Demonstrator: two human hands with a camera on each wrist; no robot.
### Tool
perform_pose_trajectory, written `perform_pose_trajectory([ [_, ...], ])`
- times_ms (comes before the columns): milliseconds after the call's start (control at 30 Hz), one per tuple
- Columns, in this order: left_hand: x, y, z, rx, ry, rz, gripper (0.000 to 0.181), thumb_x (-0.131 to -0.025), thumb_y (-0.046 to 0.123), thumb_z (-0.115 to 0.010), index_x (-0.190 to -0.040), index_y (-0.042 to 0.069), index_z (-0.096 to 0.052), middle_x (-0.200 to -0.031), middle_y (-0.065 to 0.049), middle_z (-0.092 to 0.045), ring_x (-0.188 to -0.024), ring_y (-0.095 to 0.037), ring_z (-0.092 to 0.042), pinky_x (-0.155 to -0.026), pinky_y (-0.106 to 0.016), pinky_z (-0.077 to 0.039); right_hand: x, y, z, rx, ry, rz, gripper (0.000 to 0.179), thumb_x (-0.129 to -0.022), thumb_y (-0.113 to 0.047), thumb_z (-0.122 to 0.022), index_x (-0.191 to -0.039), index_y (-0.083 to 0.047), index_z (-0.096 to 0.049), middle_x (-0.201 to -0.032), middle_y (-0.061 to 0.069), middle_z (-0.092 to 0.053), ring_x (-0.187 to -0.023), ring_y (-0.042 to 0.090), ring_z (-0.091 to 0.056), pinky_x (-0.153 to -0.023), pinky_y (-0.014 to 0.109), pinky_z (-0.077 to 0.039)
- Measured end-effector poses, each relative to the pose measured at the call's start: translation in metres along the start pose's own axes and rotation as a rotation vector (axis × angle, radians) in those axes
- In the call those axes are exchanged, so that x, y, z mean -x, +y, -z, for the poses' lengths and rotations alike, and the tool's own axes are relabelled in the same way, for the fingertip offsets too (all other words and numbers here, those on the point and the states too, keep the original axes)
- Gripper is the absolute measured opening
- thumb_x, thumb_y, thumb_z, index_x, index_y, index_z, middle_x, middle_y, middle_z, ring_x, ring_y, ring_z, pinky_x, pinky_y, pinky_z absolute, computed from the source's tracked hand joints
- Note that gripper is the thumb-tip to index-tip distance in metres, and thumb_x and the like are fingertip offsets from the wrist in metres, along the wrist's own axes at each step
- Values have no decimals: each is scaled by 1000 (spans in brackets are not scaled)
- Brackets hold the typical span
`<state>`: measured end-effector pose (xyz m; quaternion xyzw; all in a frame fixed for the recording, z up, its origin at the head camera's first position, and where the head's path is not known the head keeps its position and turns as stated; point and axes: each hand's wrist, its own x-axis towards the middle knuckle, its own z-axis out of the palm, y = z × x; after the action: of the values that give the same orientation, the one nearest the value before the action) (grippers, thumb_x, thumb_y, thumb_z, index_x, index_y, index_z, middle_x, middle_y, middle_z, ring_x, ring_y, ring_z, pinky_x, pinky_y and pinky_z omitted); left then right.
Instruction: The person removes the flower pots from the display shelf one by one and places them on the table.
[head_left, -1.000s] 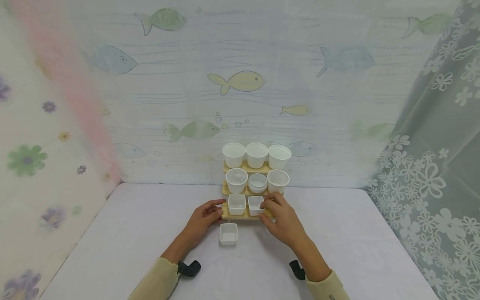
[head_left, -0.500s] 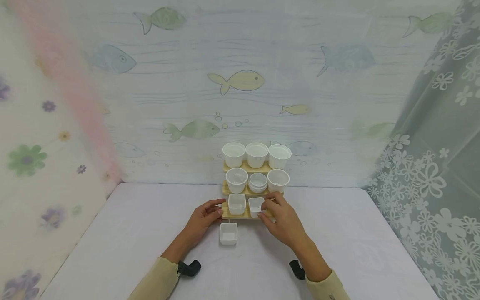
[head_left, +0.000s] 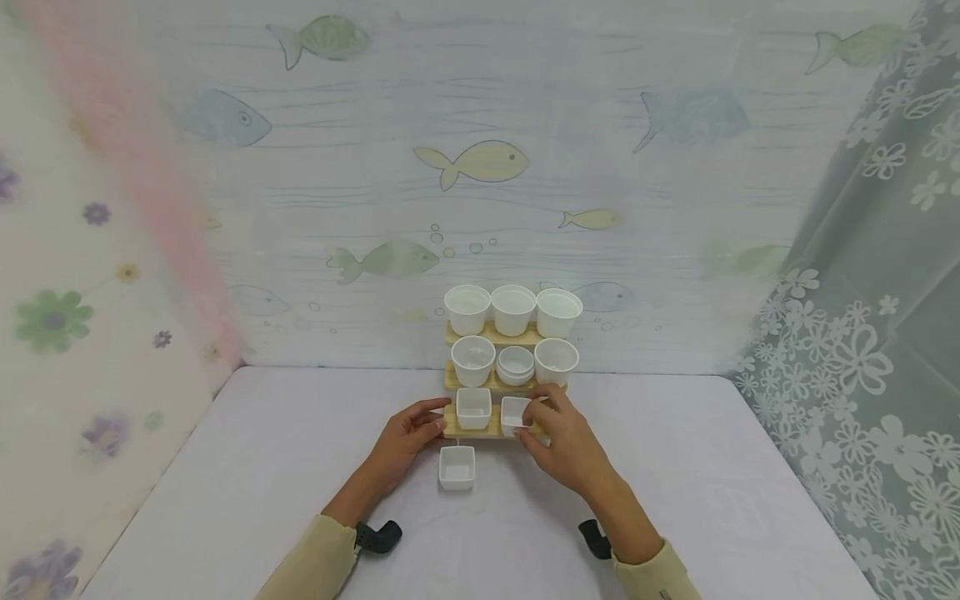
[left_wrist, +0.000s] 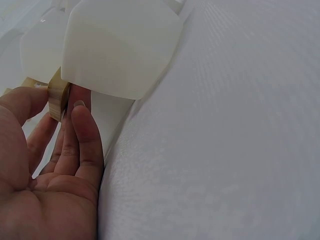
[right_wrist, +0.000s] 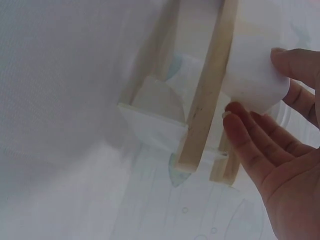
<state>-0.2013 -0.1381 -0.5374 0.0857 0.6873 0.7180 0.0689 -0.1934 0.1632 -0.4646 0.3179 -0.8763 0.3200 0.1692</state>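
Observation:
A tiered wooden stand [head_left: 495, 427] carries white cups and dishes on three levels. At the left end of its lowest board, my left hand [head_left: 408, 437] grips the wood; the left wrist view has the thumb and fingers [left_wrist: 86, 132] on either side of the board end [left_wrist: 59, 97]. My right hand [head_left: 573, 442] pinches a small square white dish [head_left: 513, 412] on the same board, right of the middle. Thumb and fingertips hold the dish's side [right_wrist: 255, 60] in the right wrist view. Another square dish [head_left: 474, 408] stands to its left.
A loose square dish [head_left: 457, 468] sits on the white-covered table [head_left: 480, 542] in front of the stand. Round cups [head_left: 513, 311] fill the top level. The middle level holds two taller cups [head_left: 473, 361] flanking low round bowls [head_left: 516, 365]. A fish-patterned backdrop [head_left: 337, 183] rises behind.
The square dish in my right hand has shifted slightly to the right along the lowest board, away from its neighbour. My left hand has stayed in place on the stand.

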Motion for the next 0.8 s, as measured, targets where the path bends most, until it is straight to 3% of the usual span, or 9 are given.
perform_pose_trajectory([
  [567, 1, 0, 0, -6, -3, 0, 47, -107, 17, -67, -151, 7, -57, -129, -18, -67, -111, -23, -71, -94, -33, -63, 1, -5, 3, -30, -12, 41, 30, -83, -6, -90, -84, -15, -61, -126, 10, -58, -100, 17, -69, -89, 37, -62],
  [800, 1, 0, 1, -22, 2, 1, 46, -106, 19, -68, -150, 9, -58, -129, -17, -67, -111, -23, -71, -94, -32, -63, 0, -15, 8, -48, -49, 14, 33, -82, -6, -91, -82, -18, -60, -126, 8, -58, -101, 16, -68, -89, 37, -62],
])
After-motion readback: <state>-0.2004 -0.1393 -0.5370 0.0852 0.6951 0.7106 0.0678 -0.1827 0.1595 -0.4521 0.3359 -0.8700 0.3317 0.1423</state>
